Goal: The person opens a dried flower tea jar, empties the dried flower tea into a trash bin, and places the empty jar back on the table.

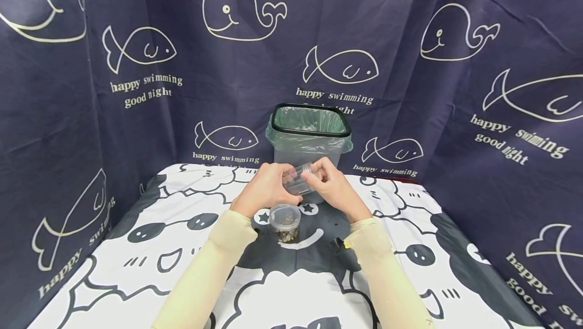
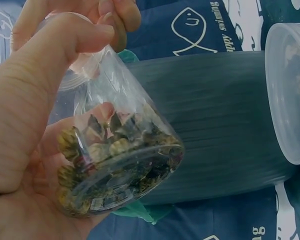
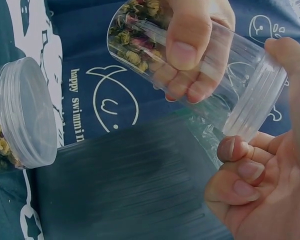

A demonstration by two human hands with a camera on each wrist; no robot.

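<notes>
My left hand [image 1: 269, 186] grips a clear plastic jar [image 2: 125, 132] round its body and holds it tilted above the table. Dried flowers and buds [image 2: 105, 150] lie gathered at the jar's bottom end. At the other end, my right hand [image 1: 336, 187] pinches the clear ribbed lid [image 3: 255, 100] between thumb and curled fingers. The lid is on the jar's mouth; whether it is loose cannot be told. A second clear jar [image 1: 285, 223] stands upright on the table just below the hands, with its lid on and dried flowers inside.
Behind the hands stands a grey bin [image 1: 334, 159] with a black rim and a green translucent liner [image 1: 273, 139]. A small black item [image 1: 337, 244] is near the right sleeve. The cartoon-print cloth [image 1: 168, 248] covers the table; dark curtains [image 1: 246, 76] surround it.
</notes>
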